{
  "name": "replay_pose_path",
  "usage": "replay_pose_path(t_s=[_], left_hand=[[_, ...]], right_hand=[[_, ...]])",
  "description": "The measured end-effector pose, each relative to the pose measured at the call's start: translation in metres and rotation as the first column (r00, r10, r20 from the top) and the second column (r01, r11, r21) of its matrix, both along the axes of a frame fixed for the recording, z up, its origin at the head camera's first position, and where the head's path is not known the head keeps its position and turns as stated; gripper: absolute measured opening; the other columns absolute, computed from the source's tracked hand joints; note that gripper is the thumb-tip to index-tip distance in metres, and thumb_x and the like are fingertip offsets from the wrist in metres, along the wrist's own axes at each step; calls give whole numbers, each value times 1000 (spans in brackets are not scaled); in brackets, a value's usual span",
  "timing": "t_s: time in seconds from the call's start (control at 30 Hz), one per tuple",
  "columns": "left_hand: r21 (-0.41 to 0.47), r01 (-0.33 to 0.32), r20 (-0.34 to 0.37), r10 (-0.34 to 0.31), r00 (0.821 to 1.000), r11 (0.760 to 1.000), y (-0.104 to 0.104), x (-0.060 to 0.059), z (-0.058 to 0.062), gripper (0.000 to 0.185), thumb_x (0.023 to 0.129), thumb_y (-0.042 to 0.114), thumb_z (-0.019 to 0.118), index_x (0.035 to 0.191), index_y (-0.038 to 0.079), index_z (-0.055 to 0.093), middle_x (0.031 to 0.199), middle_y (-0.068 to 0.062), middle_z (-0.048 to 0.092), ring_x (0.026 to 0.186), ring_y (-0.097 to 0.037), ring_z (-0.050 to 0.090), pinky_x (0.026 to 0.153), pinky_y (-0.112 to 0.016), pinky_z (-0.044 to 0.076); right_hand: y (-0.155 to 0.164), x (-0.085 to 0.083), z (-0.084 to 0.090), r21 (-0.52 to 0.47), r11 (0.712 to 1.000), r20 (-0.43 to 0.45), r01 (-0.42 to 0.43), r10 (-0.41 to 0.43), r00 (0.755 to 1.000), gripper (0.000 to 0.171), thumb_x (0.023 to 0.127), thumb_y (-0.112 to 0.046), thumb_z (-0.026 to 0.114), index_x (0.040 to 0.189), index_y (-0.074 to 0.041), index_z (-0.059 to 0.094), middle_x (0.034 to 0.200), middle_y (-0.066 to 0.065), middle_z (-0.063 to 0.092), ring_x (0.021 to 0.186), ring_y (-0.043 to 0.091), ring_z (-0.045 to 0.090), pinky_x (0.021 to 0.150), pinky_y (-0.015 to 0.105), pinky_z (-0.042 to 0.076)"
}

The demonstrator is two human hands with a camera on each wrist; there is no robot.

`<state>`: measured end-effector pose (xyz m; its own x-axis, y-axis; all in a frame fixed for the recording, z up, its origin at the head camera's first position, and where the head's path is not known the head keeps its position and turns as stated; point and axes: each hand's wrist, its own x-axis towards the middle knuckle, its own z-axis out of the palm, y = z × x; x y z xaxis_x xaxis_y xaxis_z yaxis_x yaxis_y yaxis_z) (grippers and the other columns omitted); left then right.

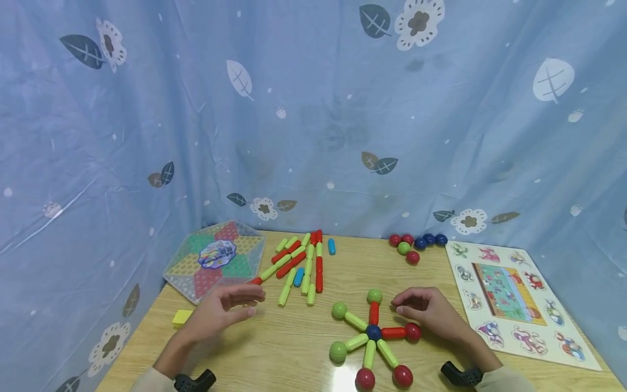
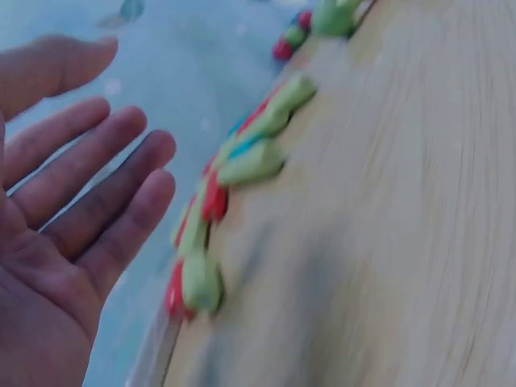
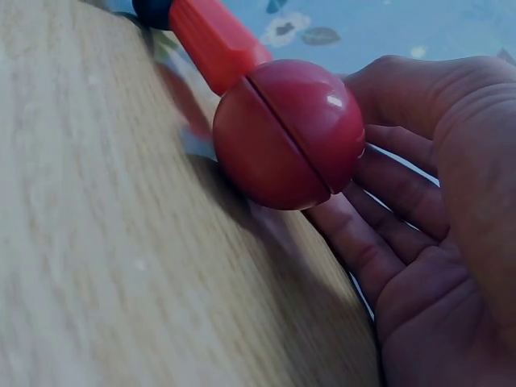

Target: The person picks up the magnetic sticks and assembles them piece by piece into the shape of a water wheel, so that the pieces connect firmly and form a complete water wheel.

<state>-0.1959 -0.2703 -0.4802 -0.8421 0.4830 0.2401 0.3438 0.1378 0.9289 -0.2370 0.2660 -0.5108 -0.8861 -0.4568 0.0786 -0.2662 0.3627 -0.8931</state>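
Observation:
A star-shaped magnetic construction lies on the table, with a dark blue ball point(image 1: 374, 332) at its centre. Red rods point(image 1: 394, 332) and light green rods point(image 1: 369, 354) spread out from it, tipped by red balls point(image 1: 403, 375) and green balls point(image 1: 338, 351). My right hand point(image 1: 431, 313) hovers at the star's right side, fingers loosely bent, close beside a red end ball point(image 3: 289, 135); whether it touches the ball I cannot tell. Left of the star, my left hand point(image 1: 222, 310) is held above the table, fingers extended and holding nothing; its palm point(image 2: 40, 282) shows in the left wrist view.
Loose green and red rods point(image 1: 291, 265) lie back centre, near a blue rod point(image 1: 331, 246). Spare balls point(image 1: 413, 257) sit at the back. A hexagonal patterned box point(image 1: 196, 256) and a yellow block point(image 1: 182, 318) are at left, a picture board point(image 1: 509, 337) at right. A curtain point(image 1: 313, 109) hangs behind.

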Motion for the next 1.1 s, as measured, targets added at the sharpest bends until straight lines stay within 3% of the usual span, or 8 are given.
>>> replay_pose_path(t_s=[0.23,0.37,0.63,0.73,0.83,0.97,1.03,1.1], left_hand=[[-58,-177,101,183,978,982,-20,-6,-10,46,105,10,73,146,-9,62,140,-33,68,122,-17,76,98,-27,62],[-171,-300,43,311,949,939,-14,-14,-16,40,100,13,81,136,-2,73,127,-22,78,108,-18,80,90,-26,63],[-522,-522,-383,361,850,675,17,-16,-21,19,89,13,91,107,13,84,88,7,73,77,-3,60,68,-25,52],[-567,-529,-414,337,845,631,30,-12,-18,19,89,6,88,107,9,83,78,8,63,70,-5,50,63,-25,45],[-541,-504,-355,360,863,674,45,-5,-14,23,91,3,84,114,7,81,79,7,62,69,-4,50,64,-24,45],[-347,-328,-15,344,939,879,74,8,-7,30,99,8,79,128,0,75,95,-1,74,82,-7,67,73,-24,58],[-185,-240,212,277,937,953,92,14,-6,35,102,10,75,133,-6,70,105,-8,76,91,-13,74,79,-26,63],[-55,-205,369,211,905,977,110,17,-6,38,103,10,74,134,-10,65,109,-13,76,93,-19,76,81,-29,64]], right_hand=[[1,2,-3,-2,1000,5,12,-12,1000,17,103,-16,77,117,-8,80,115,11,82,101,7,76,89,21,60],[2,1,-5,5,1000,-6,12,-12,1000,16,103,-17,77,117,-9,81,115,10,82,101,8,76,89,22,60],[3,0,-7,9,1000,-29,14,-14,999,14,103,-17,78,116,-11,81,114,7,82,101,8,76,90,22,61],[2,0,-8,-3,1000,-40,2,-2,999,14,104,-15,76,116,-10,81,115,10,82,101,8,76,89,22,61],[1,0,-7,-11,1000,-42,-3,3,999,14,104,-14,76,116,-9,81,115,11,82,102,7,76,90,21,60],[0,-1,-7,-12,1000,-41,-2,1,999,14,104,-13,76,116,-8,81,114,11,82,101,6,76,89,21,60],[0,0,-7,-13,1000,-38,4,-4,999,14,104,-13,76,116,-8,81,114,11,82,101,6,76,89,21,60],[-1,0,-7,-12,1000,-35,8,-9,999,14,104,-14,76,116,-8,81,114,11,82,100,6,76,89,21,60]])
